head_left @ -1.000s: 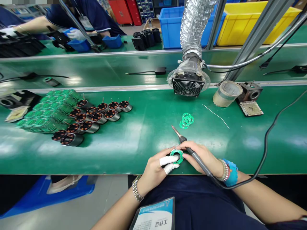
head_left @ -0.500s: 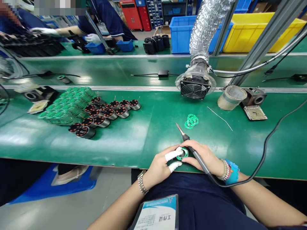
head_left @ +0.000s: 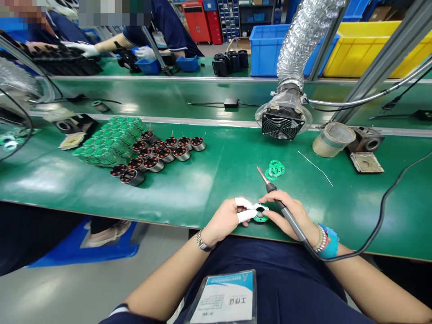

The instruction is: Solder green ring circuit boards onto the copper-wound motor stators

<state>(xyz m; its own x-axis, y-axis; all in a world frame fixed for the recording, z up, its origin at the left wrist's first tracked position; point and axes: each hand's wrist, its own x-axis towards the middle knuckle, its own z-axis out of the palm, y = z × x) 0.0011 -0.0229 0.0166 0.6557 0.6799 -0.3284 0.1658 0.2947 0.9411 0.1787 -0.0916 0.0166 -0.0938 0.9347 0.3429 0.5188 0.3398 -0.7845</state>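
Note:
My left hand (head_left: 229, 216), with white finger cots on two fingers, pinches a small green ring-shaped circuit board (head_left: 260, 212) near the front edge of the green bench (head_left: 209, 180). My right hand (head_left: 290, 213) touches the same ring from the right and grips a soldering iron (head_left: 280, 202), its tip pointing up and away to the left. A black cable runs from the iron past my right wrist.
A few loose green rings (head_left: 276, 170) lie beyond the iron. Several motor stators (head_left: 158, 153) and a pile of green boards (head_left: 108, 144) sit to the left. A fume fan (head_left: 282, 121), a tape roll (head_left: 329, 139), a solder wire (head_left: 315, 167) and an iron stand (head_left: 366, 153) stand behind. Other people work at the far bench.
The view has swung left and down, so everything sits further right. My hands stay on the green ring, with my left fingers now lying more across it.

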